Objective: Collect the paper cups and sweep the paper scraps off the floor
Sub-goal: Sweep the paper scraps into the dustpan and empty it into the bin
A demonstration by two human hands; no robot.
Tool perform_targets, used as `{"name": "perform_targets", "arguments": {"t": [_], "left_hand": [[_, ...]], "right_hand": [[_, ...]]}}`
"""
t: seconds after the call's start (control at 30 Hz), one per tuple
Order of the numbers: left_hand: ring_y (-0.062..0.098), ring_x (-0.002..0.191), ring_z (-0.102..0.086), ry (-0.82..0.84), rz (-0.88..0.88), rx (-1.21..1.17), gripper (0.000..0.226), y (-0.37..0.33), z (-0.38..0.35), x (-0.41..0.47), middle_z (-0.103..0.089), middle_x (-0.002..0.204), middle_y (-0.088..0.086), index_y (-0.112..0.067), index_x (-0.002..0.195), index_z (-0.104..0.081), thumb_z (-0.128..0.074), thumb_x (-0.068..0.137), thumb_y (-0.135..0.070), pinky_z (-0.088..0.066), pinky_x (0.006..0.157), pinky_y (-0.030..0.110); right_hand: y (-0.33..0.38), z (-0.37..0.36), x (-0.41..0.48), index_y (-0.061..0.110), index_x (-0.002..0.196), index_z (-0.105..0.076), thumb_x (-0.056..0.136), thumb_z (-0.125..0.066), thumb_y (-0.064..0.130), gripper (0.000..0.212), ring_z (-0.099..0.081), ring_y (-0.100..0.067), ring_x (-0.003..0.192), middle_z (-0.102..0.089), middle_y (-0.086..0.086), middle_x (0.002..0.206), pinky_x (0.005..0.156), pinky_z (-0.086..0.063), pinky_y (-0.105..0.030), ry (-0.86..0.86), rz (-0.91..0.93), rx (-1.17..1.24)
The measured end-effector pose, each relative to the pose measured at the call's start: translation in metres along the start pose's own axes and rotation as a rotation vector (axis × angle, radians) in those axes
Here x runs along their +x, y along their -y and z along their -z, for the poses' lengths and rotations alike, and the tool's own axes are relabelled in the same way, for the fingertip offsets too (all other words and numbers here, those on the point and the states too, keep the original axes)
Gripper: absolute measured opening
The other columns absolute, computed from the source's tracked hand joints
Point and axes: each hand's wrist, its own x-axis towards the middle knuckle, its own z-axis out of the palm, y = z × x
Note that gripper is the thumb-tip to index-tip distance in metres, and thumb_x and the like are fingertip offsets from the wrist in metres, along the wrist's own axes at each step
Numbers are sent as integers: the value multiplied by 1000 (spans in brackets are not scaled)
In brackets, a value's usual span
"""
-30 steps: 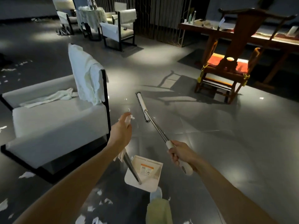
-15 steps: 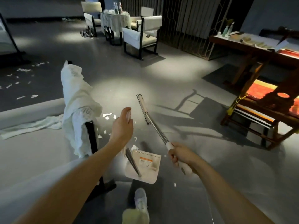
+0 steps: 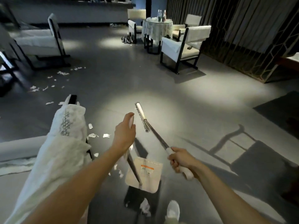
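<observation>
The left hand (image 3: 124,135) curls its fingers round the pale top grip of a long-handled dustpan (image 3: 144,173), whose beige tray with an orange label hangs at the low end of the dark shaft, just in front of the person's white shoe (image 3: 173,210). The right hand (image 3: 179,160) is closed tight round the white grip of a broom (image 3: 155,135), held slanted so that its bristle head points away from the person.

Paper scraps (image 3: 93,135) lie on the grey floor just left of the left hand, beside a chair draped in a white cloth (image 3: 64,143). More scraps (image 3: 48,81) are strewn well away toward the floor's far left edge, and 1 crumpled piece (image 3: 145,207) lies below the tray, near the shoe. At the far end stands a round table (image 3: 157,28) carrying bottles, with a white armchair (image 3: 182,47) beside it.
</observation>
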Motion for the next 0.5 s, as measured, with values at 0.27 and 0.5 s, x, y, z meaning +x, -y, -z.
{"name": "perform_targets", "arguments": {"t": [0.27, 0.5], "left_hand": [[28, 89, -62, -158, 118, 56, 37, 11, -53, 242, -61, 116, 9, -28, 133, -43, -45, 97, -18, -49, 89, 36], [21, 85, -58, -348, 262, 20, 38, 16, -39, 422, -60, 112, 10, -27, 134, -43, -46, 98, -17, -44, 73, 28]], "right_hand": [[190, 52, 233, 23, 92, -52, 93, -45, 2, 22, -43, -7, 40, -50, -2, 52, 39, -39, -19, 147, 3, -180], [357, 42, 394, 11, 99, -56, 95, -43, 5, 14, -43, -8, 41, -49, -4, 60, 39, -39, -18, 274, 52, -351]]}}
